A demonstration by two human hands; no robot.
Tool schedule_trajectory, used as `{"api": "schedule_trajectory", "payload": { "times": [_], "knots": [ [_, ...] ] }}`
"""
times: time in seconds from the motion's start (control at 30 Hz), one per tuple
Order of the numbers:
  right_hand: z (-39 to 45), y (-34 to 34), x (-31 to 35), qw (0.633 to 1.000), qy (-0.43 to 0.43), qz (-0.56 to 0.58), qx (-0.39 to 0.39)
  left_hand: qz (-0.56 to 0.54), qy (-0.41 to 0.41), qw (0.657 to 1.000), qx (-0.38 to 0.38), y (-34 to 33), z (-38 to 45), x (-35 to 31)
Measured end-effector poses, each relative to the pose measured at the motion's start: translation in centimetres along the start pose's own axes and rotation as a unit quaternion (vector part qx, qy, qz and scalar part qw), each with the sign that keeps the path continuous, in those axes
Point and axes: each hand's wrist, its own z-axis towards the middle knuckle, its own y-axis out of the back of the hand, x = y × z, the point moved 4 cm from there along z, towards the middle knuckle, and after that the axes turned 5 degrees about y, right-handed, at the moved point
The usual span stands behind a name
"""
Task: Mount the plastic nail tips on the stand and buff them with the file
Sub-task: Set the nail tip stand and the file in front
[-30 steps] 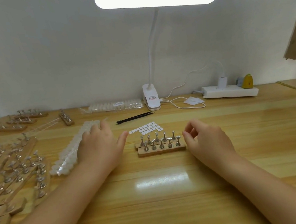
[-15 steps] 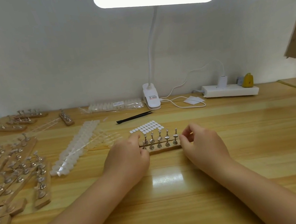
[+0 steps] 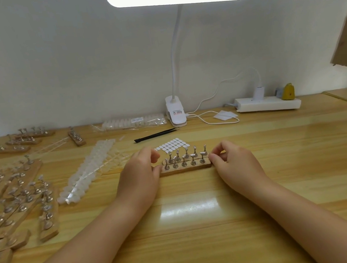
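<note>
Because it is a small wooden block topped with thin metal pegs, the stand [image 3: 185, 165] looks light, stiff and easy to tip or slide on the glossy table [image 3: 282, 161], so its short wooden ends seem the safest places to take hold, clear of the pegs. It sits just above the middle of the frame, between both hands. The left hand [image 3: 139, 175] pinches its left end with curled fingers; the right hand [image 3: 234, 163] pinches the right end likewise. Strips of pale nail tips [image 3: 89, 169], probably feather-light and springy, lie left of centre, beside the left hand. A black file [image 3: 156, 135] lies beyond, untouched.
</note>
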Motion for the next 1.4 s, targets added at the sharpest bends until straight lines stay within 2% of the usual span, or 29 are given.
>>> {"api": "schedule_trajectory", "payload": {
  "times": [0.17,0.27,0.33,0.43,0.63,0.7,0.8,0.9,0.93,1.0,1.03,1.1,1.23,1.4],
  "knots": [
    [0.0,0.7,-0.3,0.999,-0.027,0.043,-0.009,-0.011,-0.007,1.000,-0.001,-0.1,-0.4,-0.2],
    [0.0,1.5,-0.3,0.999,-0.009,0.026,-0.036,-0.004,0.000,1.000,-0.002,0.0,-0.5,-0.3],
    [-0.1,1.9,0.4,0.997,0.030,0.046,-0.058,-0.005,-0.027,0.999,-0.027,0.4,-0.6,-0.8],
    [-0.4,2.0,1.6,0.985,0.063,0.147,-0.064,-0.061,-0.111,0.990,-0.062,1.2,-1.2,-2.5],
    [-1.5,0.3,4.1,0.926,0.076,0.359,0.093,-0.120,-0.228,0.966,-0.025,0.6,-2.6,-4.6],
    [-1.5,-0.1,3.9,0.919,0.053,0.375,0.115,-0.127,-0.248,0.960,-0.031,0.6,-2.7,-4.6],
    [-1.4,-0.3,3.2,0.920,0.007,0.369,0.132,-0.143,-0.239,0.960,-0.025,0.6,-2.5,-4.5],
    [-1.3,-0.4,3.2,0.921,-0.003,0.361,0.144,-0.139,-0.227,0.964,-0.029,0.7,-2.5,-4.3],
    [-1.1,-0.1,3.0,0.935,-0.001,0.334,0.120,-0.131,-0.215,0.967,-0.036,0.8,-2.5,-4.2],
    [-0.2,1.4,1.9,0.975,-0.001,0.220,0.010,-0.106,-0.185,0.976,-0.048,0.9,-2.5,-4.0],
    [0.1,2.3,1.2,0.986,-0.003,0.159,-0.047,-0.083,-0.182,0.978,-0.052,0.9,-2.5,-4.0],
    [0.7,3.9,-0.3,0.987,-0.011,0.116,-0.112,-0.019,-0.206,0.977,-0.060,0.8,-2.5,-4.5],
    [1.5,5.0,-3.5,0.982,-0.056,0.094,-0.156,0.071,-0.226,0.971,-0.035,-0.5,-1.9,-6.2],
    [2.3,4.6,-5.6,0.979,-0.092,0.082,-0.165,0.091,-0.225,0.969,0.053,-4.0,0.1,-9.5]
  ]
}}
